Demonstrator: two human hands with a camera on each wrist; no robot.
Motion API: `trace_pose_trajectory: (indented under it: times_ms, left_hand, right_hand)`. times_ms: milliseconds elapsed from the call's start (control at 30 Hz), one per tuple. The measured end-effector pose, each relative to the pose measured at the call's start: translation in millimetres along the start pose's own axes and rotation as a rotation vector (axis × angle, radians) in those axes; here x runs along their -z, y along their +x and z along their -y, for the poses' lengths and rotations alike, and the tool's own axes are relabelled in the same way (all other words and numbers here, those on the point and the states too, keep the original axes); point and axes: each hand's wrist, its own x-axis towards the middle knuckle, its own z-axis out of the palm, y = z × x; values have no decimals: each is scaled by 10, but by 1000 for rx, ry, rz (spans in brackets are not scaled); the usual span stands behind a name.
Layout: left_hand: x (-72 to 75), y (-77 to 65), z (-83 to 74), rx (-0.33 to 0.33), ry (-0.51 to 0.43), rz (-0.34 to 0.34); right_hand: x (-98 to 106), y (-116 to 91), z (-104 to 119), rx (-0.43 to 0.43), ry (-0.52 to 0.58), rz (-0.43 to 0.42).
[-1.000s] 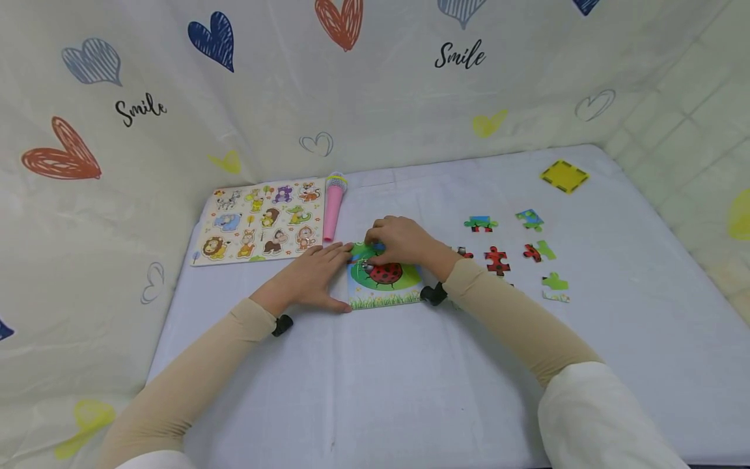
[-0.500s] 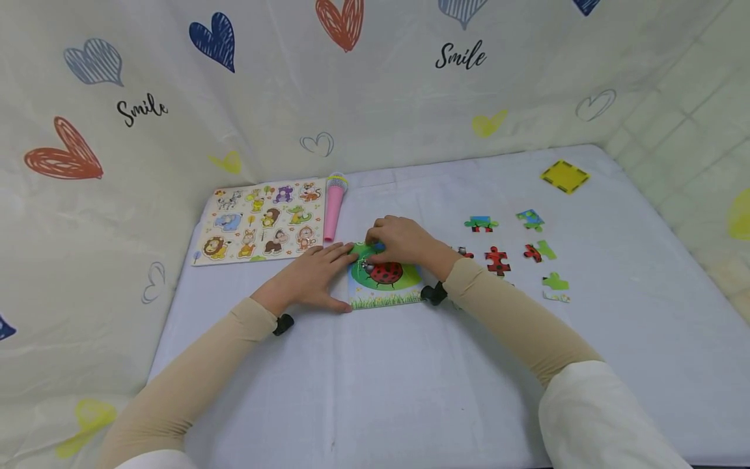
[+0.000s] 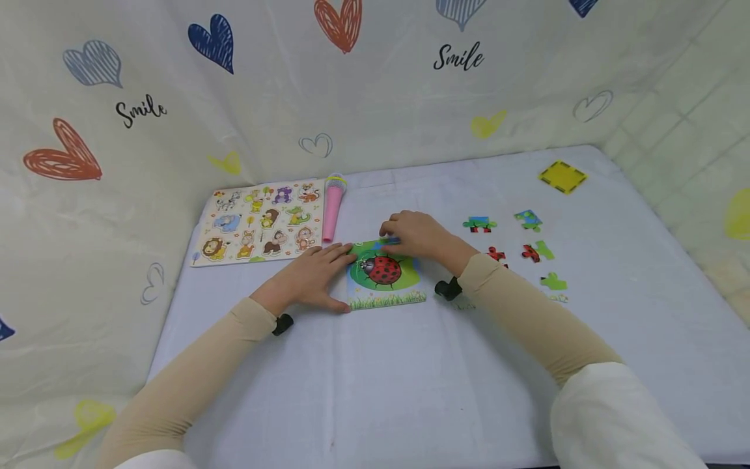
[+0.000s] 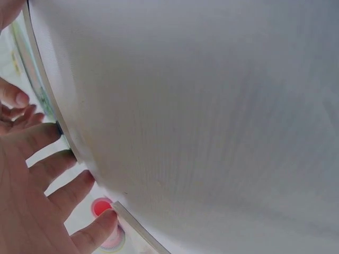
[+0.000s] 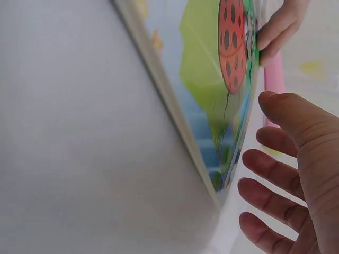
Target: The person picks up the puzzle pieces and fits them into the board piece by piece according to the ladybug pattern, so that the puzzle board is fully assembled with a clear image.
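Observation:
A square ladybug puzzle board [image 3: 387,286] lies flat on the white cloth. My left hand [image 3: 310,277] rests at its left side, fingers spread and fingertips at the edge; the left wrist view shows the fingertips right along the board's rim [image 4: 59,114]. Over the upper right corner is my right hand [image 3: 424,238]. In the right wrist view its fingers [image 5: 267,166] are loosely bent, with nothing between them, beside the board. Green puzzle strips fill the board's top edge, partly covered by the right hand.
Right of the board lie several loose puzzle pieces [image 3: 480,223], some partly hidden by the right sleeve. A pink toy microphone [image 3: 332,212] and an animal peg board [image 3: 267,225] lie at back left. A yellow square [image 3: 563,176] lies at the far right.
My right hand has moved right and slightly back from the board's upper left part, its fingers loosened, uncovering the ladybug. My left hand stays in place.

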Motion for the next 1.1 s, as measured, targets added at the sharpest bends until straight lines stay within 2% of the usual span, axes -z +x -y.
trace_pose_trajectory:
  times_ms: [433,867,1100]
  left_hand:
    - [5,-11,-29,0,-4,4]
    - [33,-14,-34,4,-6,13]
    - [20,5,-26,0,-7,7]
  right_hand:
    - [143,-310,-358,-46,-53,-39]
    - [285,-748,-750,-193,-94,-1]
    - [330,-980,-885,-263,-64,17]
